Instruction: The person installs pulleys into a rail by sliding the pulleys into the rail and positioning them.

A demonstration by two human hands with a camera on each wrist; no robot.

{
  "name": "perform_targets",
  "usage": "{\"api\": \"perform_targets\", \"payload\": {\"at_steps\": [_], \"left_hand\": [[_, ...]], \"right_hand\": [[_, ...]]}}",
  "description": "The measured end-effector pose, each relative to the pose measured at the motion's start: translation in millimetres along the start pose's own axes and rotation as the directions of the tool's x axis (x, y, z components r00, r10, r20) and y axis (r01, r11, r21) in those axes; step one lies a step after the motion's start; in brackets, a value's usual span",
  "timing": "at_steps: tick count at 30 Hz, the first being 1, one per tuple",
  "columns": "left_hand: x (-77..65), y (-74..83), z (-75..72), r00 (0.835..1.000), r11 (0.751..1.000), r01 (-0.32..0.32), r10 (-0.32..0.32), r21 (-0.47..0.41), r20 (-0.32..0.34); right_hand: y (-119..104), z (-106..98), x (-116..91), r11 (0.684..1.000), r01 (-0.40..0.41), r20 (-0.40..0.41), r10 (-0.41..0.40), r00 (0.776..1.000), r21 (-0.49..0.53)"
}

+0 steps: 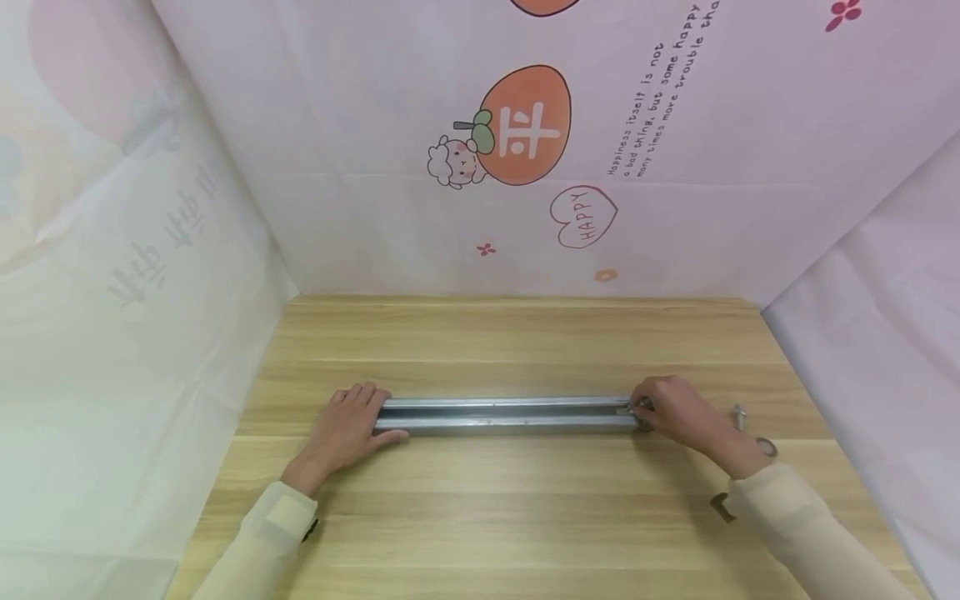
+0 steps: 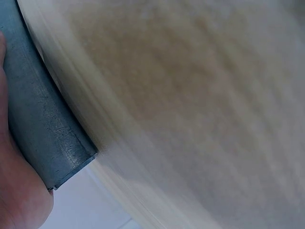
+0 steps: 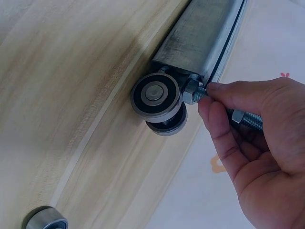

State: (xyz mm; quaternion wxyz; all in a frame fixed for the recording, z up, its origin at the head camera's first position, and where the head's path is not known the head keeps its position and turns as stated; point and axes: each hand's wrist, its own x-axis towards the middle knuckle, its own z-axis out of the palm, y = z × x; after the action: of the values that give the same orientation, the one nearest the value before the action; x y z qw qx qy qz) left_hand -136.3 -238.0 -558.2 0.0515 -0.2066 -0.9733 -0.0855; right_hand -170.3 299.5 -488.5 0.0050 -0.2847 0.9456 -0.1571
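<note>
A long galvanized steel C-channel rail (image 1: 495,423) lies across the wooden table, its slot facing up. My left hand (image 1: 351,425) grips the rail's left end, thumb along the near side and fingers at the far side. In the left wrist view, the rail's end (image 2: 52,109) shows beside the palm. At the other end, my right hand (image 1: 675,410) pinches the threaded bolt of a roller trolley (image 3: 155,97) between thumb and fingertips. The trolley's wheels sit right at the rail's open mouth. More threaded bolt with a nut (image 3: 245,118) shows behind the fingers, partly hidden.
A bolt (image 1: 739,417) and a round ring-like part (image 1: 767,447) lie on the table (image 1: 525,517) by the right forearm. A roller wheel (image 3: 46,219) shows low in the right wrist view. Printed cloth walls (image 1: 420,225) stand behind and at both sides.
</note>
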Motion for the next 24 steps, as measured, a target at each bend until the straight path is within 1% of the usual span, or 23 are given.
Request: {"api": "perform_targets", "payload": {"at_steps": [5,14,18,24], "left_hand": [[0.5,0.2,0.5,1.0,1.0,0.001,-0.001,0.006,0.009],[-0.5,1.6,-1.8,1.0,1.0,0.004,-0.004,-0.001,0.012],[-0.8,2.8,-2.7,1.0,1.0,0.008,-0.008,-0.006,0.014],[-0.5,4.0,-4.2,1.0,1.0,0.005,-0.004,-0.015,0.007]], "right_hand": [[-2.8,-1.2,1.0,1.0,0.014,-0.011,-0.014,1.0,-0.001],[-8.8,1.3,2.9,1.0,0.016,-0.015,-0.016,1.0,0.009],[-10.1,3.9,3.2,1.0,0.002,-0.014,-0.002,1.0,0.0],[-8.9,5.8,3.3,1.0,-0.02,0.013,0.02,1.0,-0.016]]}}
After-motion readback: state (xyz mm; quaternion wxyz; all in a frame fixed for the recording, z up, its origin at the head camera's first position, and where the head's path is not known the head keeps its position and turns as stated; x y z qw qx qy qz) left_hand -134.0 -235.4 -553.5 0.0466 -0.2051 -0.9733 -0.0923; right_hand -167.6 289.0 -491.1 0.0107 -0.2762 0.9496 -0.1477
